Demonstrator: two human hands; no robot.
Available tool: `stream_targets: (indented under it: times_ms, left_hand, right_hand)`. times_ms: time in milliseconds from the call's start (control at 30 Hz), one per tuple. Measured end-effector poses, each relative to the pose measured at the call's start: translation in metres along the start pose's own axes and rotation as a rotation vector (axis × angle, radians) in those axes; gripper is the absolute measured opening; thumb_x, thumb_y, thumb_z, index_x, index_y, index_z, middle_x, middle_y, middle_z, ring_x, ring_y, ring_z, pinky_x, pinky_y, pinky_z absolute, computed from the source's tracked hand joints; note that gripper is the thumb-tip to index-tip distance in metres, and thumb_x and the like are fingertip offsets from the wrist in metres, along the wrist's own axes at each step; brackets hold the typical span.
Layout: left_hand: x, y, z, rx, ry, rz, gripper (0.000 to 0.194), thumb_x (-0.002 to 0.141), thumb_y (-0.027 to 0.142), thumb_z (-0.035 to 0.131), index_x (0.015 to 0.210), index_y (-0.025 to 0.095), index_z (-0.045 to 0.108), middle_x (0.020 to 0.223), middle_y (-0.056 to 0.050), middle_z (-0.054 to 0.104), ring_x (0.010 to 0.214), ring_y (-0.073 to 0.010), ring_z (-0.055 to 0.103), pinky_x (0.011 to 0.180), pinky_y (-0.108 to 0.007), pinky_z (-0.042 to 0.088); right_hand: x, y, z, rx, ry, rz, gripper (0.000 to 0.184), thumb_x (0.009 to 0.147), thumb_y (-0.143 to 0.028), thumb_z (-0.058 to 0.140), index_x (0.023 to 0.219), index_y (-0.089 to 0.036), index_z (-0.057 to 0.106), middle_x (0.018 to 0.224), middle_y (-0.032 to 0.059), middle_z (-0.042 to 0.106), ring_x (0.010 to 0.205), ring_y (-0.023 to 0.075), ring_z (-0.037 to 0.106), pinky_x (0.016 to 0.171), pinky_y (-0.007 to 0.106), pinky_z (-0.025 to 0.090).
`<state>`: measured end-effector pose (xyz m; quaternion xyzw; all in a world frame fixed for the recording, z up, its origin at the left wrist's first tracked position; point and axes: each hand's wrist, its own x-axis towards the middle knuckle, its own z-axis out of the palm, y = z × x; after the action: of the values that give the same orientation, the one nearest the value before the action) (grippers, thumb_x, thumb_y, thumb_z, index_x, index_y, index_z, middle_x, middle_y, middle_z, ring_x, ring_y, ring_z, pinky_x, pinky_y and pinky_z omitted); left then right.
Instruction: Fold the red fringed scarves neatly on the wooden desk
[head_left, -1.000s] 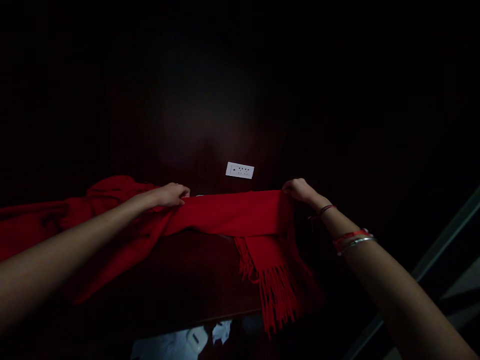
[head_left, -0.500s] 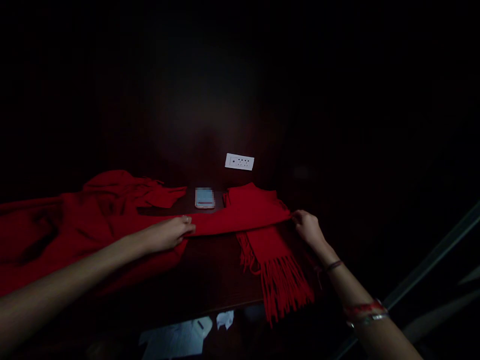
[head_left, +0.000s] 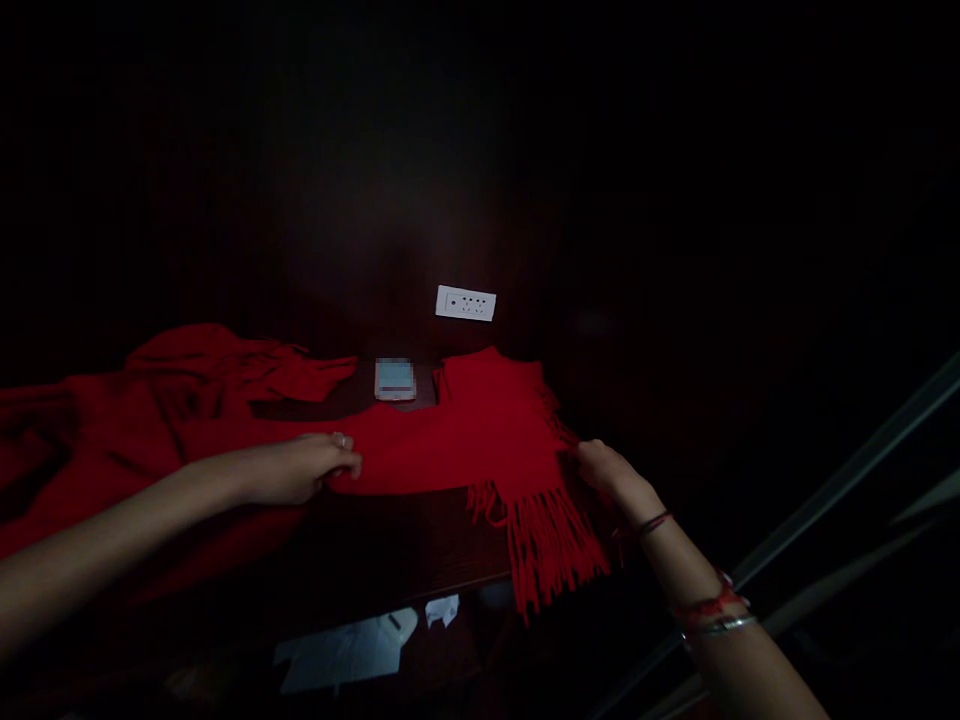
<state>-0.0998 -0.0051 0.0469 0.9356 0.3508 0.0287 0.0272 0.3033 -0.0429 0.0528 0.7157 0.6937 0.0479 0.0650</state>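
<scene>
A red scarf [head_left: 420,450] with long fringes lies stretched across a dark wooden table [head_left: 375,545]. My left hand [head_left: 311,468], wearing a ring, is closed on the scarf's long strip left of the middle. At the strip's right end my right hand [head_left: 606,470] pinches the scarf's edge. Between the hands the strip crosses over a folded part, whose fringe [head_left: 551,545] hangs over the table's front edge. To the left, more red cloth [head_left: 225,365] lies in a loose, crumpled heap.
Behind the strip lies a small device with a blurred screen [head_left: 394,378]. A white socket plate [head_left: 465,303] is on the dark wall. Below the table edge are a pale flat object [head_left: 341,655] and crumpled white paper [head_left: 442,609]. A rail [head_left: 847,515] slants at right.
Both hands have come lower and nearer with the strip, uncovering the device behind it. The strip, held up as a band before, now lies flatter over the folded part.
</scene>
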Motion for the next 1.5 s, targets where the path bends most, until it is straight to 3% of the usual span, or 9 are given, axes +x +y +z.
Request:
stream_targets:
  times_ms: [133, 233, 333, 500, 733, 967, 1200, 1333, 1500]
  left_hand:
    - [0.006, 0.008, -0.004, -0.189, -0.308, -0.020, 0.022, 0.068, 0.023, 0.048, 0.090, 0.019, 0.055, 0.078, -0.001, 0.056, 0.070, -0.0123, 0.051, 0.061, -0.019, 0.041]
    - [0.031, 0.008, -0.006, -0.235, -0.156, -0.039, 0.034, 0.080, 0.039, 0.033, 0.099, 0.018, 0.052, 0.090, -0.005, 0.057, 0.081, -0.0146, 0.052, 0.071, -0.024, 0.041]
    - [0.055, 0.007, 0.015, -0.094, 0.087, -0.199, 0.049, 0.080, 0.046, 0.029, 0.118, 0.016, 0.041, 0.123, -0.014, 0.040, 0.112, -0.0253, 0.035, 0.088, -0.040, 0.030]
    - [0.064, 0.005, 0.057, -0.041, -0.073, -0.475, 0.059, 0.079, 0.054, 0.022, 0.130, 0.026, 0.019, 0.138, -0.010, 0.012, 0.124, -0.0319, 0.009, 0.090, -0.058, 0.014]
    - [0.062, 0.003, 0.057, -0.060, -0.048, -0.475, 0.060, 0.078, 0.057, 0.022, 0.130, 0.027, 0.020, 0.137, -0.009, 0.012, 0.124, -0.0320, 0.009, 0.090, -0.059, 0.011]
    - [0.060, 0.003, 0.058, -0.074, -0.045, -0.463, 0.062, 0.077, 0.061, 0.019, 0.130, 0.029, 0.018, 0.138, -0.009, 0.010, 0.125, -0.0290, 0.006, 0.092, -0.057, 0.010]
    - [0.062, -0.001, 0.063, -0.079, -0.039, -0.446, 0.062, 0.077, 0.061, 0.019, 0.130, 0.028, 0.017, 0.138, -0.009, 0.011, 0.124, -0.0311, 0.008, 0.092, -0.058, 0.006]
    - [0.055, 0.005, 0.058, 0.035, 0.099, -0.358, 0.056, 0.080, 0.054, 0.024, 0.126, 0.022, 0.031, 0.133, -0.013, 0.026, 0.121, -0.0302, 0.019, 0.093, -0.054, 0.009]
    - [0.031, 0.022, 0.036, 0.030, 0.074, 0.041, 0.046, 0.074, 0.049, 0.043, 0.110, 0.022, 0.046, 0.113, -0.007, 0.045, 0.099, -0.0198, 0.044, 0.084, -0.029, 0.034]
  right_hand:
    - [0.011, -0.014, -0.018, -0.069, 0.101, 0.067, 0.024, 0.074, -0.008, 0.040, 0.081, -0.014, 0.062, 0.085, 0.0155, 0.062, 0.074, 0.0210, 0.060, 0.054, 0.024, 0.041]
    - [0.039, -0.029, -0.022, -0.055, 0.217, -0.108, 0.025, 0.079, -0.013, 0.037, 0.093, -0.014, 0.058, 0.096, 0.0145, 0.059, 0.087, 0.0189, 0.057, 0.066, 0.023, 0.042]
    - [0.067, -0.032, -0.011, -0.075, 0.118, -0.183, 0.029, 0.081, -0.013, 0.035, 0.104, -0.016, 0.053, 0.106, 0.0118, 0.056, 0.096, 0.0166, 0.053, 0.074, 0.022, 0.041]
    - [0.090, 0.002, 0.011, -0.124, -0.008, 0.002, 0.027, 0.079, -0.010, 0.037, 0.095, -0.011, 0.059, 0.093, 0.0166, 0.061, 0.085, 0.0214, 0.058, 0.066, 0.027, 0.044]
    - [0.107, 0.010, -0.018, -0.132, 0.000, 0.102, 0.027, 0.078, -0.012, 0.039, 0.092, -0.008, 0.062, 0.094, 0.0189, 0.060, 0.084, 0.0212, 0.058, 0.066, 0.025, 0.043]
    - [0.116, -0.029, 0.008, -0.014, 0.207, -0.444, 0.034, 0.080, -0.016, 0.036, 0.112, -0.014, 0.048, 0.105, 0.0105, 0.053, 0.095, 0.0151, 0.050, 0.083, 0.023, 0.036]
    - [0.085, -0.064, 0.013, 0.132, 0.520, -0.468, 0.029, 0.081, -0.019, 0.035, 0.102, -0.012, 0.054, 0.103, 0.0139, 0.050, 0.095, 0.0202, 0.047, 0.084, 0.031, 0.038]
    - [0.049, -0.111, 0.008, 0.287, 0.387, -0.920, 0.028, 0.083, -0.025, 0.038, 0.106, -0.018, 0.051, 0.104, 0.0067, 0.052, 0.099, 0.0154, 0.046, 0.088, 0.030, 0.038]
    - [0.033, -0.128, 0.025, 0.411, 0.307, -1.002, 0.026, 0.084, -0.025, 0.036, 0.100, -0.015, 0.055, 0.098, 0.0071, 0.056, 0.094, 0.0138, 0.050, 0.085, 0.028, 0.040]
